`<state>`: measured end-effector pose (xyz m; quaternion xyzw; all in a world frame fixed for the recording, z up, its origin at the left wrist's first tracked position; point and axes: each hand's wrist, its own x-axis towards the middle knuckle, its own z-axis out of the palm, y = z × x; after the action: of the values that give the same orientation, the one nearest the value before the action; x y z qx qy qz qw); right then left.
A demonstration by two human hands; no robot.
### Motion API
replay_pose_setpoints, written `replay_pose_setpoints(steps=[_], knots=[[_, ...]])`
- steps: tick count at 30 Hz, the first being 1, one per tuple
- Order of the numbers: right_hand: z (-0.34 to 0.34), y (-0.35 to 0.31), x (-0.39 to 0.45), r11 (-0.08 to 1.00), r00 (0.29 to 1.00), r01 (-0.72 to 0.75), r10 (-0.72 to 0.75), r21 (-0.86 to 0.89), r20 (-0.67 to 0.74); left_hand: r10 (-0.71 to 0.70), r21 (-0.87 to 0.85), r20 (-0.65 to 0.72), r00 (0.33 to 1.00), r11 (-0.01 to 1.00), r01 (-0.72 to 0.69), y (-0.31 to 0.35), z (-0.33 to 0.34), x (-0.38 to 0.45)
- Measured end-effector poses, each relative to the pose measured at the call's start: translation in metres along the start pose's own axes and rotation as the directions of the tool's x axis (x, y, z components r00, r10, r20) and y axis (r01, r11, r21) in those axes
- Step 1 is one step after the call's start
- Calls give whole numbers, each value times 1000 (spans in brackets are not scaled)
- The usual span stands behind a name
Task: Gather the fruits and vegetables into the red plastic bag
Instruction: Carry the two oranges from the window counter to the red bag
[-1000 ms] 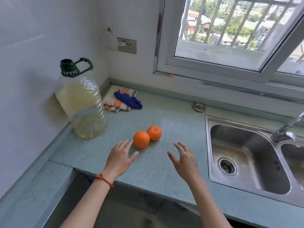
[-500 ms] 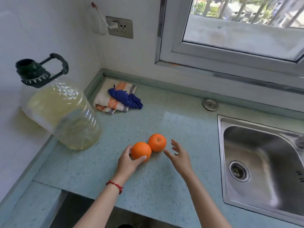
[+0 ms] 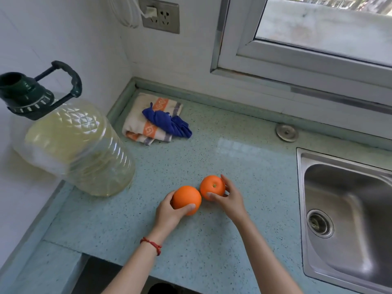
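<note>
- On the speckled blue-green countertop (image 3: pixel 244 166), between the big oil jug (image 3: pixel 72 149) and the steel sink (image 3: pixel 347 209), two oranges sit touching each other
- The left hand (image 3: pixel 169 213) has its fingers and thumb curled round the nearer orange (image 3: pixel 186 198)
- The right hand (image 3: pixel 230 200) grips the farther orange (image 3: pixel 212 186), thumb on its front and fingers wrapped behind it; its stem dimple faces up
- Both fruits look to be resting on the surface, or barely off it; I cannot tell which
- The red plastic bag is nowhere in view, so nothing can be judged as bagged: the task seems at its very start, with both oranges only grasped and the carrying and dropping in yet to come
- Folded cloths (image 3: pixel 152 122) lie by the back wall, well apart from the hands
</note>
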<state>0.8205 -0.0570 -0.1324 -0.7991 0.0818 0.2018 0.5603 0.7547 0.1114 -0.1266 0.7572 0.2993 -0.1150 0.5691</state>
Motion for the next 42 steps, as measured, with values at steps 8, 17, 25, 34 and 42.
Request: replay_pose_setpoints(steps=[8, 17, 25, 34, 42], knots=[[11, -1, 4, 998, 997, 4, -9, -59, -74, -33, -127, -45, 998, 991, 27, -12, -28, 5], [19, -11, -23, 998, 998, 32, -28, 56, -64, -24, -274, -84, 996, 962, 0, -22, -50, -16], [22, -9, -45, 994, 993, 73, -80, 78, 88, -45, -400, -162, 986, 916, -24, -41, -57, -54], [25, -2, -66, 987, 920, 158, -154, 20, 361, -149, -604, -363, 920, 789, -111, -75, -38, -118], [57, -4, -103, 971, 786, 238, -177, -25, 592, -309, -713, -537, 785, 663, -227, -120, -37, -191]])
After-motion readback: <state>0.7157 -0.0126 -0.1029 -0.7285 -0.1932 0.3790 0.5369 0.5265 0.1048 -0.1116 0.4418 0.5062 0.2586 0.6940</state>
